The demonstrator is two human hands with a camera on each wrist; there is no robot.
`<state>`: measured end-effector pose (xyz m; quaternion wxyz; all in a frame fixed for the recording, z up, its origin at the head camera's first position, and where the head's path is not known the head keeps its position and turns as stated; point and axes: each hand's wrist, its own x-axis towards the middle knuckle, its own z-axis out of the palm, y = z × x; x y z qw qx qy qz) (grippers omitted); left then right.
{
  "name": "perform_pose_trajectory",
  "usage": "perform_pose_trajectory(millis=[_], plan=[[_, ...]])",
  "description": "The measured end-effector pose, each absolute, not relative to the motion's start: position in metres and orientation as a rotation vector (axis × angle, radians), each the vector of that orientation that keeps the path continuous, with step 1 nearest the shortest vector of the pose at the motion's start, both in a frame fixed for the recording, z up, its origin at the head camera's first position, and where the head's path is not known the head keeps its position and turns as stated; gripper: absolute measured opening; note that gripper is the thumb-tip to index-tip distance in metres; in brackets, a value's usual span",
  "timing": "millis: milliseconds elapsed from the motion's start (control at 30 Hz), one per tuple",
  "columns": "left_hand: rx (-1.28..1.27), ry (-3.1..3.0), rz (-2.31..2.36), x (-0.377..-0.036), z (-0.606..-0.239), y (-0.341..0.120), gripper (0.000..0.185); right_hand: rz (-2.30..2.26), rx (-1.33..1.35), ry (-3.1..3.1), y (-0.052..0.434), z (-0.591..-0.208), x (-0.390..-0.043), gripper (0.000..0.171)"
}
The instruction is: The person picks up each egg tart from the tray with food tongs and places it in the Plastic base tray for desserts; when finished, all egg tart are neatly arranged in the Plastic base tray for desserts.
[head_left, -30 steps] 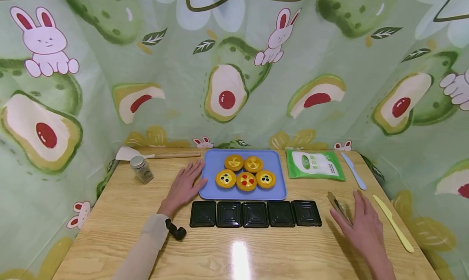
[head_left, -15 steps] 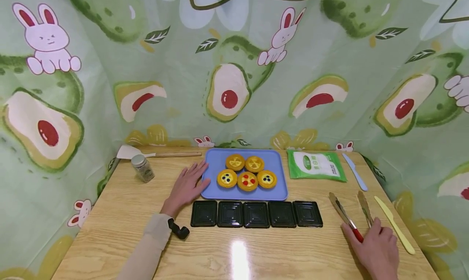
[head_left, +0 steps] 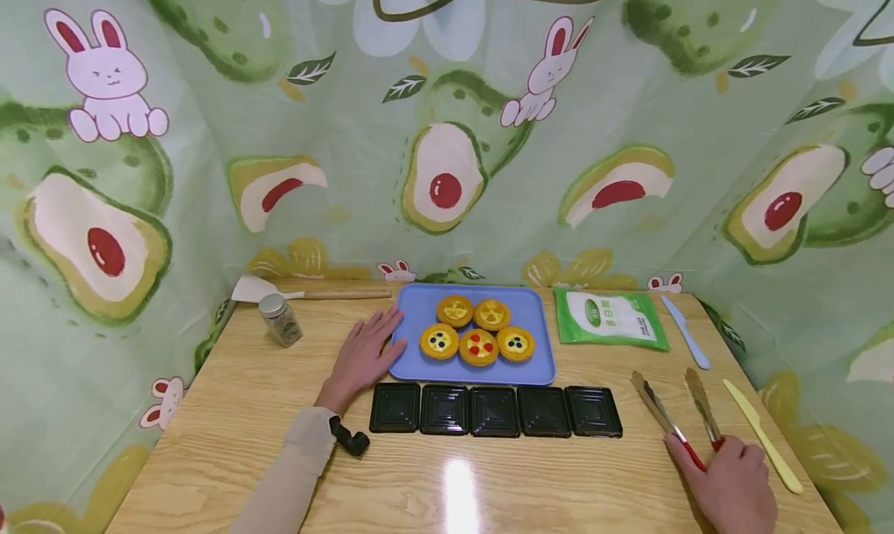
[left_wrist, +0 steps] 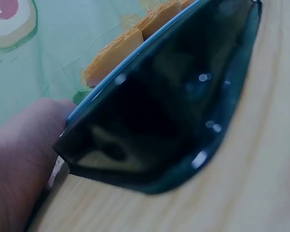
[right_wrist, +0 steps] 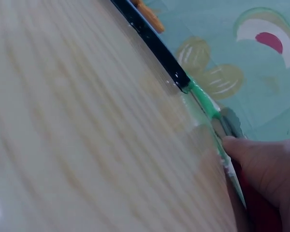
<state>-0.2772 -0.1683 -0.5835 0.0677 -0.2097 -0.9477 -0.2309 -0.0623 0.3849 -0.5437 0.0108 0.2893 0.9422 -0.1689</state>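
My left hand (head_left: 363, 353) lies flat on the wooden table (head_left: 230, 410), fingers straight, touching the left edge of a blue tray (head_left: 419, 372). The tray holds several small yellow tarts (head_left: 478, 346). In the left wrist view the hand (left_wrist: 19, 159) sits beside a black container (left_wrist: 174, 121), with tarts (left_wrist: 130, 43) behind. My right hand (head_left: 729, 480), near the table's front right edge, grips the red handles of metal tongs (head_left: 673, 414). The tongs lie on the table, tips pointing away and spread. The right wrist view shows that hand (right_wrist: 268, 174) on the tongs (right_wrist: 229, 123).
Several black square containers (head_left: 496, 410) stand in a row in front of the tray. A green packet (head_left: 611, 317) and blue knife (head_left: 686, 332) lie at the back right. A yellow knife (head_left: 761, 435) lies right of the tongs. A spice jar (head_left: 281, 320) and spatula (head_left: 279, 292) are at the back left.
My right hand slid back from over the tongs toward the near edge and curled round their red handles, uncovering the tips. The left hand has stayed put.
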Motion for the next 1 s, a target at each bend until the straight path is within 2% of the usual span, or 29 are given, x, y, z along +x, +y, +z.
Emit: perform_pose_trajectory(millis=[533,767,1000], plan=[[-0.616,-2.886,-0.671,-0.280,-0.587,-0.168,0.068,-0.711,0.714,2.863,0.394,-0.521,-0.060,0.085],[-0.622,-2.875,-0.672,-0.280,-0.585,-0.167,0.069,-0.689,0.713,2.928,0.374,-0.510,-0.067,0.086],[-0.625,-2.870,-0.673,-0.280,-0.587,-0.168,0.069,-0.653,0.467,3.041,0.346,-0.492,-0.077,0.073]])
